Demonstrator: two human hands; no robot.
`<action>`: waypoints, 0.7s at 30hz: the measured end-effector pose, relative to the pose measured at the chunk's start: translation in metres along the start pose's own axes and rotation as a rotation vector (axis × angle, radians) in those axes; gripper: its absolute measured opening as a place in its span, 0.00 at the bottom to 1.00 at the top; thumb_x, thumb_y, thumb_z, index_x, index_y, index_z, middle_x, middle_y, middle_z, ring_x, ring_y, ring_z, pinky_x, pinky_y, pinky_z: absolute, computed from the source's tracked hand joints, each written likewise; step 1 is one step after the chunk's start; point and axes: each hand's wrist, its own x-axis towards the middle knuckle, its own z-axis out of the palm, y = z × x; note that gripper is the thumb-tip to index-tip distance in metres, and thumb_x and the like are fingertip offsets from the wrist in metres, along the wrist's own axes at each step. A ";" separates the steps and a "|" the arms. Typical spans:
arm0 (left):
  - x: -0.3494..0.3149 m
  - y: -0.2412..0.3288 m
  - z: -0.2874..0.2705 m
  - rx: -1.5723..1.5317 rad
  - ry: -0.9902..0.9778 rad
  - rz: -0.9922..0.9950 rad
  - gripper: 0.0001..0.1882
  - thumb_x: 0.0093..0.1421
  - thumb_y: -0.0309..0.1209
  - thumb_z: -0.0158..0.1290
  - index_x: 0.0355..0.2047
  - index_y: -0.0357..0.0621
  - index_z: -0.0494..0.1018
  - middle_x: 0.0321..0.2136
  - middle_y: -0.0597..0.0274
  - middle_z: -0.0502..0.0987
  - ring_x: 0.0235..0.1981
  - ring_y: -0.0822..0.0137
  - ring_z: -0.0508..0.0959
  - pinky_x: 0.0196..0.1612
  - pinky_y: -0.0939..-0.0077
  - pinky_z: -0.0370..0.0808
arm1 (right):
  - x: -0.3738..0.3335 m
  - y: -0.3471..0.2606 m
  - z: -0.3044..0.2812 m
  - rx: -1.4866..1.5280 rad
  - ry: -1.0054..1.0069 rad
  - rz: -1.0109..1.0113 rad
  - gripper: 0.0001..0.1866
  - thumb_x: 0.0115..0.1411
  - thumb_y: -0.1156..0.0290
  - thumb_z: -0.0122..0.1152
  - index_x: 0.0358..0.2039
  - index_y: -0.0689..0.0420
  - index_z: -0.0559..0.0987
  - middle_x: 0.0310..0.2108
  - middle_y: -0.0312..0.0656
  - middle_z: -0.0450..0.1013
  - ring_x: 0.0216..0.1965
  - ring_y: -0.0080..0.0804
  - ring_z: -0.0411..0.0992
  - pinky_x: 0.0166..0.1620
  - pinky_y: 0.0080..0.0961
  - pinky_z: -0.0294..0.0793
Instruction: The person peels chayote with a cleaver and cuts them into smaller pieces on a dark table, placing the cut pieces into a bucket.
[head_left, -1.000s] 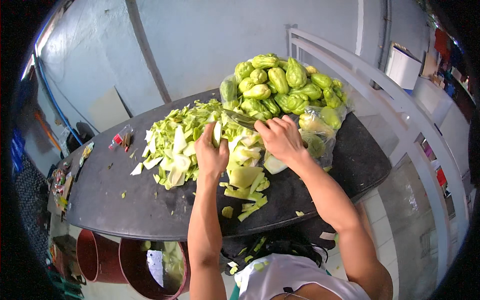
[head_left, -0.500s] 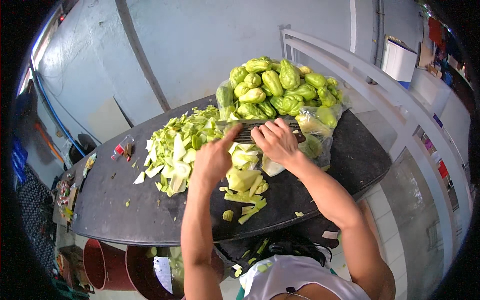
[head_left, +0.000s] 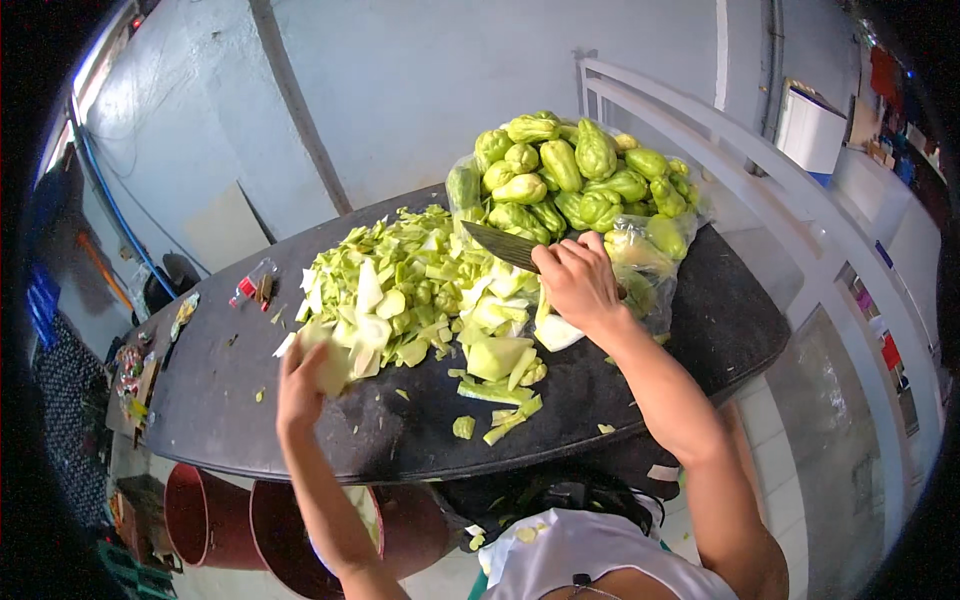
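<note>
My right hand (head_left: pixel 582 285) grips a kitchen knife (head_left: pixel 503 246), its wide dark blade pointing left above the heap. Left of the pile of cut chayote pieces (head_left: pixel 395 270), my left hand (head_left: pixel 300 388) pinches a pale chayote piece (head_left: pixel 331 364), slightly smeared by motion. Whole green chayotes (head_left: pixel 575 175) are stacked in a clear plastic bag (head_left: pixel 663 272) at the back right, just beyond the knife. In front of the right forearm's inner side lies a larger peeled chunk (head_left: pixel 494 357), with cut strips (head_left: pixel 511 416) nearer the table's front edge.
The dark table (head_left: pixel 230 400) has a curved front edge. Below it on the left stand dark red bins (head_left: pixel 205 520). A small clear plastic item with red (head_left: pixel 254 283) lies at the left side. A white railing (head_left: pixel 745 165) runs along the right, and a pale wall rises behind.
My left hand has left the knife blade and swung left and nearer, now with a pale chayote piece. The knife has turned from level to slanting, tip up to the left.
</note>
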 end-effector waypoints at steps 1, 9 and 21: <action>-0.016 0.004 -0.029 0.124 0.066 0.075 0.23 0.64 0.32 0.53 0.57 0.34 0.66 0.41 0.57 0.76 0.36 0.66 0.79 0.33 0.71 0.78 | 0.001 0.000 -0.001 0.001 0.000 -0.002 0.09 0.48 0.77 0.63 0.27 0.56 0.72 0.21 0.37 0.73 0.27 0.36 0.73 0.38 0.34 0.64; -0.211 -0.050 -0.255 0.560 0.453 -0.101 0.27 0.59 0.33 0.57 0.57 0.36 0.65 0.46 0.53 0.72 0.43 0.61 0.75 0.43 0.70 0.75 | 0.006 0.006 -0.007 0.074 0.005 0.108 0.06 0.49 0.76 0.61 0.29 0.56 0.74 0.21 0.41 0.76 0.29 0.38 0.76 0.39 0.35 0.65; -0.237 -0.245 -0.227 0.433 0.031 -0.800 0.16 0.60 0.23 0.47 0.47 0.41 0.77 0.28 0.53 0.81 0.16 0.66 0.74 0.22 0.71 0.74 | 0.010 0.009 -0.013 0.096 0.040 0.269 0.07 0.56 0.71 0.62 0.26 0.57 0.73 0.18 0.43 0.73 0.23 0.46 0.71 0.35 0.38 0.67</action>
